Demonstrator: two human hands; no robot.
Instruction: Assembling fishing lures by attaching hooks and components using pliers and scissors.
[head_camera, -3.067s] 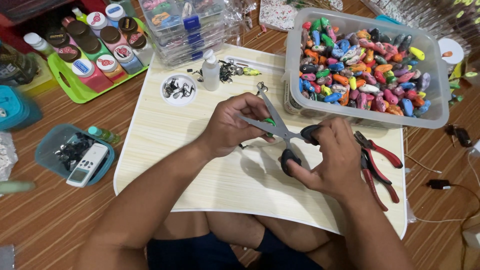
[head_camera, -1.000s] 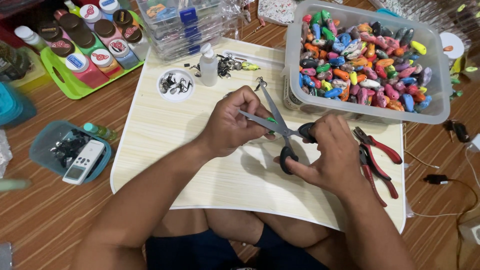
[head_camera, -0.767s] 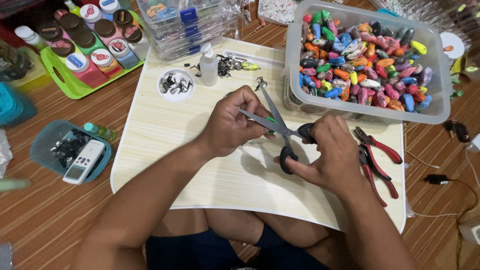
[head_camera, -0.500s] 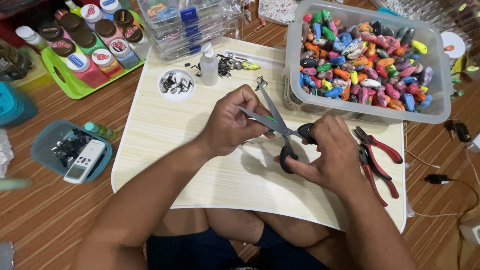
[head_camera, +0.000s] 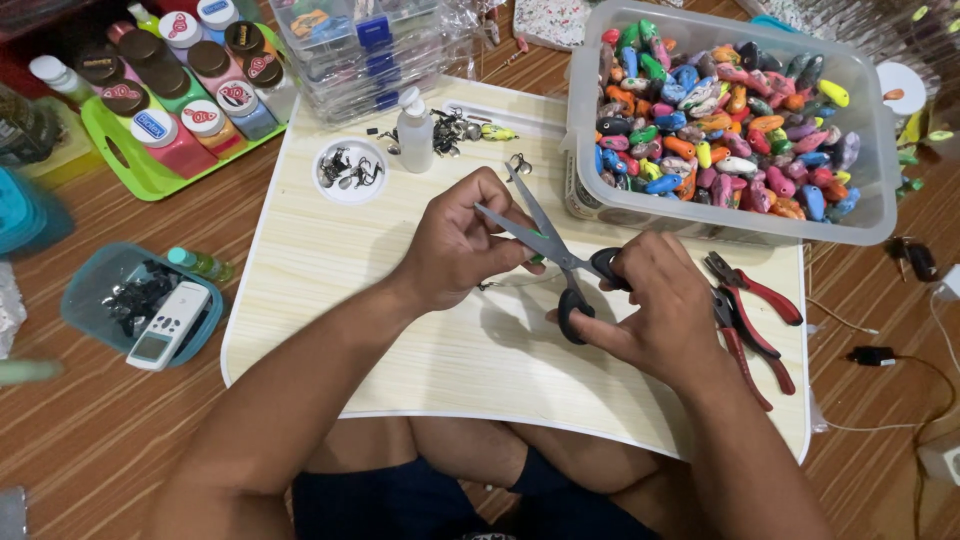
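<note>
A: Where are the scissors (head_camera: 560, 262) now?

B: They are over the middle of the pale wooden desk (head_camera: 330, 300), between the two hands. The right hand (head_camera: 665, 310) has its fingers closed through the black handles, and the blades stand apart, pointing up and to the left.

A: And the left hand (head_camera: 462, 240)?

B: It is curled, with the fingertips pinched together just beside the lower blade. A small green thing (head_camera: 537, 260) shows at the fingertips, between the blades, but it is too small to tell what it is. So this hand is nearly closed, and touching or almost touching the blade.

A: What lies near the right hand?

B: Just to its right are pliers with red handles (head_camera: 750, 320), flat on the desk. Behind both hands stands a clear plastic tub (head_camera: 870, 225) full of small coloured pieces.

A: And on the left side?

B: A small white dish (head_camera: 350, 170) with dark metal bits and a small white bottle (head_camera: 414, 130) are at the far edge of the desk, well apart from the hands. On the floor there is a green tray (head_camera: 150, 178) with jars, and a blue-green container (head_camera: 90, 305) with a white remote on it.
</note>
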